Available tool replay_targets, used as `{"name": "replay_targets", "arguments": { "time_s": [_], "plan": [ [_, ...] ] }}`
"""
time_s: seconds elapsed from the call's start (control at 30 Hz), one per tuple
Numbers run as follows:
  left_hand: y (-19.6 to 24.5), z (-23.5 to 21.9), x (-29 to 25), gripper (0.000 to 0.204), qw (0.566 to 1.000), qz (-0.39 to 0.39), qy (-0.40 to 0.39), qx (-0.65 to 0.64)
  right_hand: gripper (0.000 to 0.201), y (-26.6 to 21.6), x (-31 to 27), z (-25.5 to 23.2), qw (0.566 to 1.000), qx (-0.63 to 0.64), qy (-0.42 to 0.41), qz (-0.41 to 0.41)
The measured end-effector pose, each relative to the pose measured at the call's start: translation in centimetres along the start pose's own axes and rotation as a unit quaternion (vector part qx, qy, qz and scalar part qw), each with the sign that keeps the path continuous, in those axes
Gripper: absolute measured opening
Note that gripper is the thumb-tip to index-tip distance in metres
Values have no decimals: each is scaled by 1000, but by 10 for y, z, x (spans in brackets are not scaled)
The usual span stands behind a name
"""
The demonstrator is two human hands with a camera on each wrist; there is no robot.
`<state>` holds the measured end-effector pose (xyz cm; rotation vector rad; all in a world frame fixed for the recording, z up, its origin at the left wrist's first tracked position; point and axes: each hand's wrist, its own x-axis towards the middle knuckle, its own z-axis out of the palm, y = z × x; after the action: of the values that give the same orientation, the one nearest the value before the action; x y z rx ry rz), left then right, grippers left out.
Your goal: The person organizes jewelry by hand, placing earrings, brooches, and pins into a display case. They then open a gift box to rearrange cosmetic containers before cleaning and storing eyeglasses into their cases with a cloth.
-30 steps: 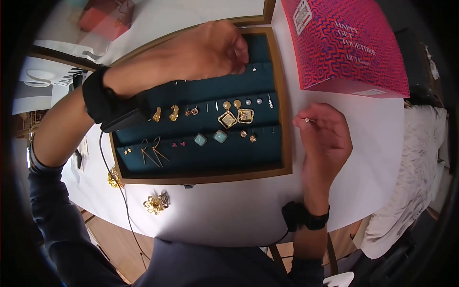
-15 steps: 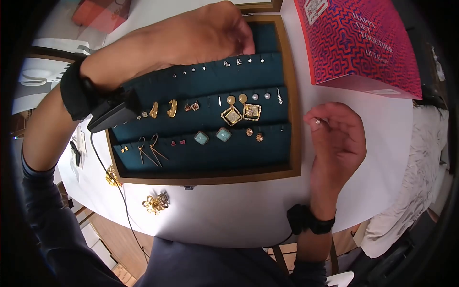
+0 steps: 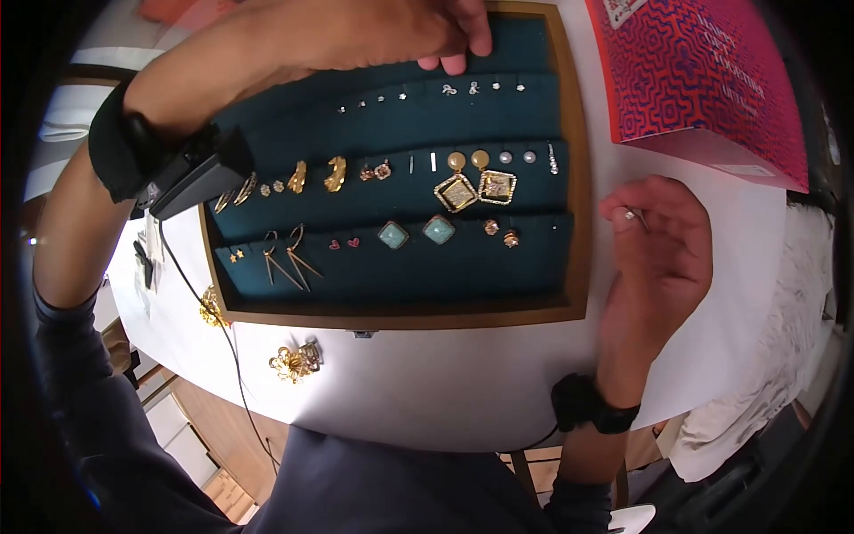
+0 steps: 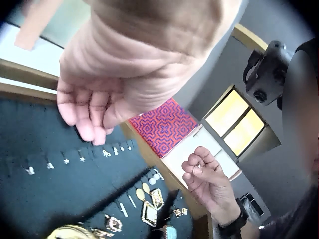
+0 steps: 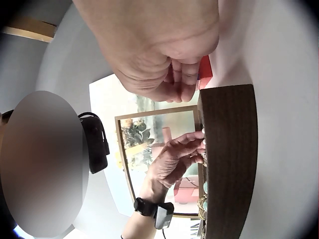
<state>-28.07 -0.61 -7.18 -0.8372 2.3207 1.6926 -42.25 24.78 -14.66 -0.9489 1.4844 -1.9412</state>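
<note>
Plainly, the right hand [image 3: 663,254] grips the piece that matters: a tiny stud earring [image 3: 631,214], pinched between thumb and forefinger, palm turned up and the other fingers loosely bent. It sits off the right side of the wooden jewellery box [image 3: 576,222], held above the tabletop [image 3: 445,383]. A thin line runs from its bright head, probably the post. The left hand [image 3: 396,31] reaches over the back of the box with its fingers slightly bent and nothing visible between them; whether they touch the dark lining [image 3: 511,40], I cannot tell. Just in front of those fingers runs a row of silver studs [image 3: 495,86], with gold-framed drop earrings [image 3: 455,191] and turquoise earrings [image 3: 438,230] nearer the person. I would expect the pinched stud to weigh next to nothing and to be stiff, though a thin post could bend under sideways force. Smooth metal that small may well slip or spin under a loose pinch, so the best hold is probably fingertips on opposite edges of the head, leaving the post free. The lining looks soft and should give a little under light pressure.
</note>
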Motion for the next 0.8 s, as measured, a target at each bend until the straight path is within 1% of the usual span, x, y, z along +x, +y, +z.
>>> {"name": "replay_targets", "arguments": {
  "time_s": [0.03, 0.07, 0.13, 0.27, 0.33, 0.37, 0.47, 0.5, 0.6, 0.7, 0.8],
  "plan": [
    [0, -2, -3, 10, 1000, -7, 1, -3, 33, -1, 0, 1, 1000, -7, 3, 3],
    [4, -9, -6, 10, 999, -20, -16, 24, 33, -1, 0, 1, 1000, -14, 6, 4],
    [10, -21, -9, 16, 995, -45, -53, 76, 33, -2, 0, 1, 1000, -15, 7, 15],
    [-12, -18, -15, 28, 997, -71, -13, -36, 32, -4, 0, 1, 1000, -9, 0, 27],
    [-11, -16, -20, 30, 990, -96, -8, -103, 32, -6, -1, 3, 999, -17, 10, 41],
    [-4, -20, -15, 32, 992, -92, -56, -58, 32, -7, -1, 3, 999, -21, 15, 48],
    [-13, -20, -7, 35, 994, -100, -44, -24, 32, -7, -1, 3, 999, -19, 13, 46],
    [-5, -18, -9, 34, 991, -128, -31, 15, 32, -6, -2, 3, 999, -17, 14, 45],
    [-12, -22, -4, 32, 993, -81, -78, -29, 32, -5, -2, 2, 999, -10, 15, 43],
    [-11, -18, 1, 32, 996, 12, -76, 50, 32, -6, -1, 1, 999, -2, 10, 39],
    [-5, -14, -1, 36, 994, 50, -62, 69, 32, -6, -1, -1, 999, 0, 10, 41]
  ]
}}
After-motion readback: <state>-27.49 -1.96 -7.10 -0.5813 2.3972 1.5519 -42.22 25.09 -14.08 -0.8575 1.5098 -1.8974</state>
